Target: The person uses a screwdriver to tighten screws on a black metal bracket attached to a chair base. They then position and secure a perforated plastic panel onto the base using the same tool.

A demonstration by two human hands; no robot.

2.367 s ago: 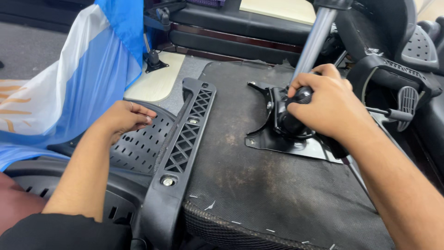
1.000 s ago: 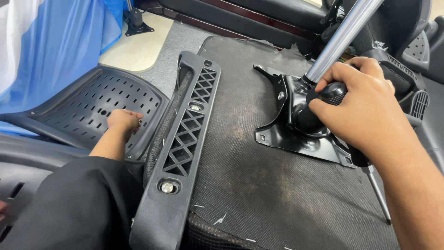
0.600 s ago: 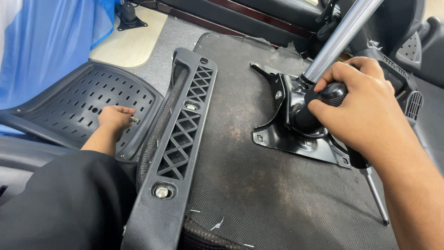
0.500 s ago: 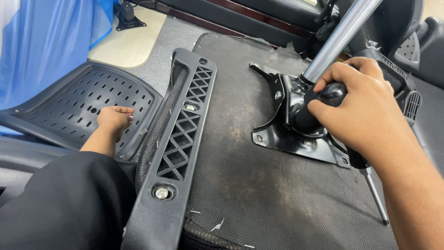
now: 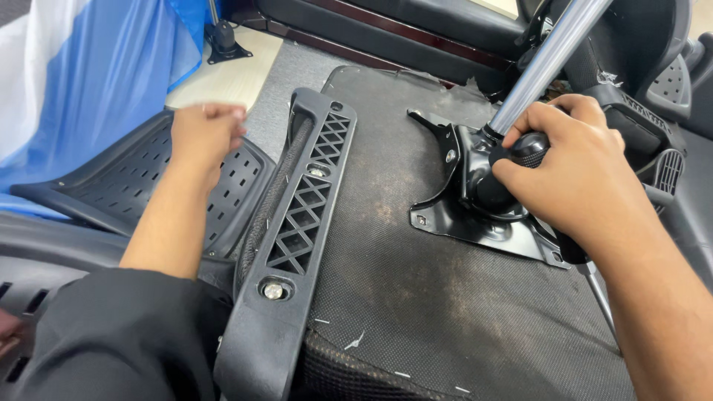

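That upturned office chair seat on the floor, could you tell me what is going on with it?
A person is working on an upturned chair seat, its fabric underside facing up. The right hand grips a black knob on the metal mechanism plate, beside the silver gas-lift column. The left hand, loosely closed, hovers over a perforated black plastic shell. A latticed black armrest bracket lies along the seat's left edge.

1. A crumpled blue and white plastic sheet (image 5: pixel 82 82) lies at the left.
2. Pale cream floor (image 5: pixel 223 78) shows beside grey carpet (image 5: pixel 286 74).
3. A dark padded bench with a reddish wooden edge (image 5: pixel 386 30) runs along the far side.
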